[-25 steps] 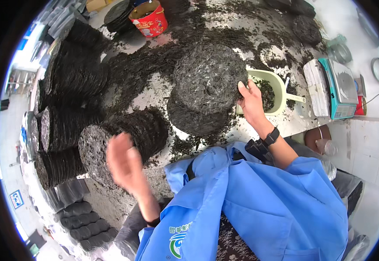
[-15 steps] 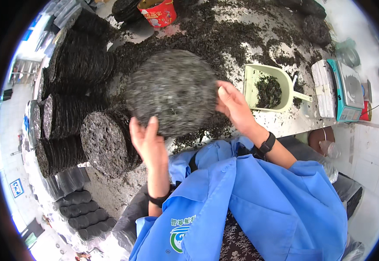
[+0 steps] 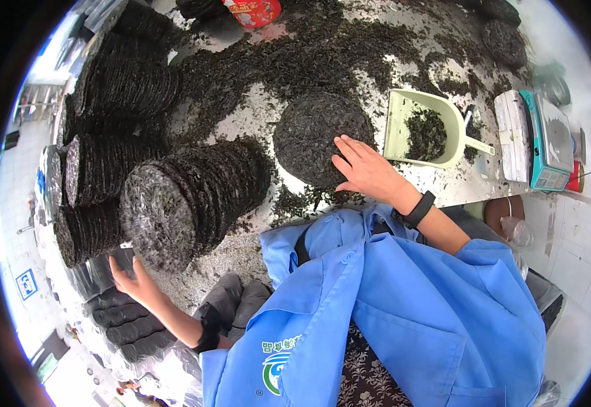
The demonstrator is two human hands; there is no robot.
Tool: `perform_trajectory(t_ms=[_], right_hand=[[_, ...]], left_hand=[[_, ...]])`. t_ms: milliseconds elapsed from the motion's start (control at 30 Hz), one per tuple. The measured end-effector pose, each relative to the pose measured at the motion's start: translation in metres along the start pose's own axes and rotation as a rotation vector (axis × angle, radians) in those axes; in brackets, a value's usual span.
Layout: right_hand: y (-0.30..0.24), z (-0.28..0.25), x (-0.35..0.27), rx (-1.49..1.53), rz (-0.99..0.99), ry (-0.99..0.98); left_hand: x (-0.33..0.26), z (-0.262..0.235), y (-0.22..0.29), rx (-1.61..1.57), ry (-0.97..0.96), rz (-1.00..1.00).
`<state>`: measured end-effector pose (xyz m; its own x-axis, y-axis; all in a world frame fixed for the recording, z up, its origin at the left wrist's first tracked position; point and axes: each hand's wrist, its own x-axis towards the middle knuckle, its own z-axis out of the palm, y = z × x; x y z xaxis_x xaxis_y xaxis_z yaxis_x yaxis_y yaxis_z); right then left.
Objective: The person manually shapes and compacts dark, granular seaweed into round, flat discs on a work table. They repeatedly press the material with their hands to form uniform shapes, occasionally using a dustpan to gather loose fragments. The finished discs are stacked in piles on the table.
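My right hand (image 3: 370, 169) lies with fingers stretched out on the right side of a round, dark dried-seaweed cake (image 3: 316, 136), which rests flat on the table. At the lower left, my left hand (image 3: 136, 281) is open with its fingers apart and holds nothing. It is just below the near end of a row of seaweed cakes (image 3: 221, 180) standing on edge. The end cake (image 3: 156, 217) of that row faces me and looks slightly blurred. Whether my left fingertips touch it, I cannot tell.
More rows of seaweed cakes (image 3: 129, 81) stand along the left. Loose seaweed flakes (image 3: 275, 64) cover much of the table. To the right are a pale green dustpan (image 3: 394, 129) holding flakes and a teal scale (image 3: 550, 146). A red tub (image 3: 255, 10) sits at the far edge.
Half a second ago both hands held up a seaweed cake. Now the hands are apart: the left has moved down and left beside the row, the right rests on a cake on the table.
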<state>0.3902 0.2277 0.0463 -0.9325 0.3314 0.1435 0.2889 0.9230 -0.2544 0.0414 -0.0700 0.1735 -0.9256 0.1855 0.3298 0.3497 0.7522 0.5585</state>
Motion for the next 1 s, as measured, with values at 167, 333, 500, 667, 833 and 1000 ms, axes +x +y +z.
perform_trajectory(t_ms=[167, 333, 500, 667, 833, 1000], right_hand=[[0.009, -0.004, -0.002, 0.076, -0.039, 0.005], [0.016, -0.004, -0.001, 0.237, 0.057, 0.176], [0.040, -0.036, 0.000, 0.492, 0.590, 0.861], [0.065, -0.038, 0.001, 1.502, 0.822, 0.906], [0.040, -0.025, 0.020, 1.810, 0.797, 0.830], [-0.055, -0.049, 0.079, 1.676, 0.751, 0.407]], left_hand=[[-0.030, 0.039, 0.051, 0.215, -0.128, 0.490], [-0.056, 0.090, 0.043, 0.369, -0.193, 0.517], [-0.043, 0.063, 0.071, -0.052, -0.330, 0.343], [-0.036, 0.060, 0.035, 0.354, -0.043, 0.442], [-0.042, 0.065, 0.029, 0.103, -0.153, 0.369], [-0.040, 0.059, 0.050, -0.459, -0.334, 0.045]])
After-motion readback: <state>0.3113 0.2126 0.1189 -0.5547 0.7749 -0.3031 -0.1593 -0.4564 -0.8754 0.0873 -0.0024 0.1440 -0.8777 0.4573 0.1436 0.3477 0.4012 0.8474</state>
